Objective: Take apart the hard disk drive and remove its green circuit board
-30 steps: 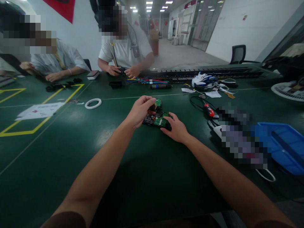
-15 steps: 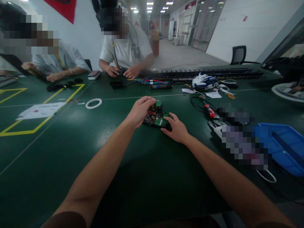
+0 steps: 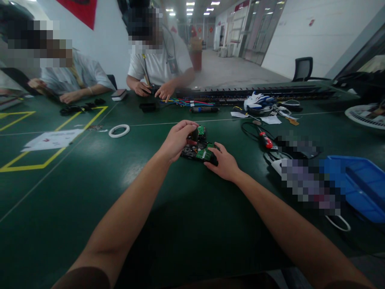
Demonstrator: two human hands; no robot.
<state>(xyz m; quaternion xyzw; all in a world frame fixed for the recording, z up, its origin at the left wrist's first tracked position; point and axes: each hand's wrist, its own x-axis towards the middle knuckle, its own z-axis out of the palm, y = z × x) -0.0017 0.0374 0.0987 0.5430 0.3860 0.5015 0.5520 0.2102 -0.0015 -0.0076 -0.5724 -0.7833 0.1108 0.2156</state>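
Observation:
An opened black electronic device (image 3: 190, 151) with green circuit boards lies on the green table in front of me. My right hand (image 3: 225, 163) steadies its right end, thumb at the near edge and fingers over the board. Over the device's left side, my left hand (image 3: 179, 138) is closed in a pinch. Something small and dark seems to be between those fingertips, but they hide what it is. Just behind the device, a smaller black part with a green board (image 3: 201, 131) is partly covered by my left hand.
A white tape roll (image 3: 119, 131) and a paper sheet (image 3: 49, 140) lie to the left. On the right are a red-handled screwdriver (image 3: 266, 140), cables and a blue tray (image 3: 357, 164). Gloves (image 3: 257, 103) and coloured wires (image 3: 183, 102) lie farther back, where two people sit working.
My hands and the device stay almost in place; the left fingers shift slightly over it. Across the table, a person's hand moves a little left.

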